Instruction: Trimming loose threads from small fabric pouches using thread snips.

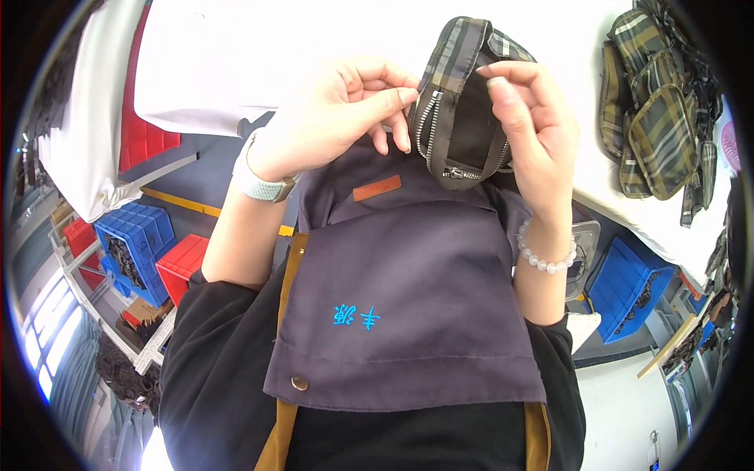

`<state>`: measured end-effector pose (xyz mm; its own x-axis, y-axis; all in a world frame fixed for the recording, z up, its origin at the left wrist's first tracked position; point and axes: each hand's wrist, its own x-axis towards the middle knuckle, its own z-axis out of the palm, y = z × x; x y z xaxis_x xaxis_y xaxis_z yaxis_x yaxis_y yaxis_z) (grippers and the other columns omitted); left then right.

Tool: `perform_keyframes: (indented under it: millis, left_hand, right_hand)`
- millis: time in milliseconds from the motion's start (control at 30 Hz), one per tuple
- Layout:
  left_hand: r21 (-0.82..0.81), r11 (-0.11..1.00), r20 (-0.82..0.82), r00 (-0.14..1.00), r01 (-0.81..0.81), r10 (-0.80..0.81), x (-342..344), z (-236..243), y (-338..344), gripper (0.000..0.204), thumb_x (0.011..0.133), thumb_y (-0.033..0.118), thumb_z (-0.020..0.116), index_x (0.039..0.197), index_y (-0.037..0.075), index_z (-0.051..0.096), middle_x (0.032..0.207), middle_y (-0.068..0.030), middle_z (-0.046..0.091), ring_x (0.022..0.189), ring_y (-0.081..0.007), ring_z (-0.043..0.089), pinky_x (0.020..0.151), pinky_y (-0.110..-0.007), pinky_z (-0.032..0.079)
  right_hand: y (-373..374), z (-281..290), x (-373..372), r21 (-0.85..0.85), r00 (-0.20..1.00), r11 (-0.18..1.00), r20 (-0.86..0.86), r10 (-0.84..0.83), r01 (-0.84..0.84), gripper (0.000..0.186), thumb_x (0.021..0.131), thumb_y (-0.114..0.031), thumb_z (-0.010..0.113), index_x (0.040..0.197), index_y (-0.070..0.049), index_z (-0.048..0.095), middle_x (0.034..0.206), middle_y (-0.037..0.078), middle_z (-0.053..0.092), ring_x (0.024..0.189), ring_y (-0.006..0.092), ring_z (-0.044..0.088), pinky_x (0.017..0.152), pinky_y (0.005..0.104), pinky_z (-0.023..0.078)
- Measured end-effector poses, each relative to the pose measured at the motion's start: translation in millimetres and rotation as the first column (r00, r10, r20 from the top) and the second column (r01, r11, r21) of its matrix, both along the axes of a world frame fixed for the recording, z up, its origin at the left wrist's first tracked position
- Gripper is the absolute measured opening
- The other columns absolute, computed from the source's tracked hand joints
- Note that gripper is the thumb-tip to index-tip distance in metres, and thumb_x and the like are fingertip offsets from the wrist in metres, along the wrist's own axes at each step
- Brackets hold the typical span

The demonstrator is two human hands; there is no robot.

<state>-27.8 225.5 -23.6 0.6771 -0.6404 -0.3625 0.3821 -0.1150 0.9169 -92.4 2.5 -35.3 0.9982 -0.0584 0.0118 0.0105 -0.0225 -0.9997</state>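
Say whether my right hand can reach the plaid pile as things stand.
Probably yes: the pile lies to the right of your right hand, with white table showing between and no visible obstacle. The hand is at the open pouch, though, and may need to leave it first.

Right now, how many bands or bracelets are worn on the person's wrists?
2. A pale band is on the wrist of the left hand, and a clear bead bracelet is on the wrist of the right hand. Neither wrist seems to hide another.
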Motion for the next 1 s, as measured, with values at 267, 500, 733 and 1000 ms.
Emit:
perform_keyframes:
  millis: [267,500,733,1000]
  left_hand:
    - [0.087,0.982,0.323,0.937,-0.169,0.133,-22,5,-17,0.057,0.090,0.011,0.074,0.138,0.000,0.046,0.103,-0.0051,0.064,0.058,-0.0057,0.056,0.051,-0.019,0.046]
    - [0.269,0.923,0.725,0.689,-0.275,-0.006,-36,-5,-28,0.061,0.081,0.003,0.079,0.135,0.002,0.051,0.110,-0.0065,0.065,0.054,-0.0046,0.053,0.051,-0.021,0.044]
    - [0.210,0.943,0.563,0.820,-0.258,0.099,-32,1,-27,0.048,0.083,-0.001,0.075,0.127,0.003,0.055,0.109,-0.0031,0.064,0.055,-0.0003,0.053,0.050,-0.017,0.041]
    - [0.216,0.964,0.581,0.814,-0.152,-0.002,-25,-4,-22,0.036,0.083,-0.004,0.075,0.114,0.003,0.059,0.118,-0.0053,0.057,0.056,0.0004,0.050,0.051,-0.016,0.040]
  right_hand:
    - [2,16,13,-0.221,0.974,0.965,-0.203,0.097,-0.142,0.021,0.091,-0.022,0.076,0.096,-0.003,0.069,0.081,-0.001,0.072,0.074,0.0037,0.062,0.065,0.0209,0.050]
    - [3,23,12,-0.014,0.964,0.988,-0.219,0.148,-0.155,0.021,0.094,-0.020,0.074,0.100,-0.002,0.067,0.087,0.001,0.072,0.082,0.0040,0.063,0.073,0.0203,0.050]
    - [2,1,1,-0.034,0.997,0.999,0.073,-0.028,0.030,0.022,0.089,-0.010,0.076,0.105,-0.001,0.064,0.091,0.003,0.072,0.078,0.0058,0.064,0.071,0.0211,0.051]
    - [-10,8,-12,-0.448,0.990,0.894,0.124,0.070,-0.007,0.022,0.079,-0.005,0.081,0.098,0.000,0.069,0.083,0.005,0.073,0.073,0.0093,0.070,0.063,0.0218,0.052]
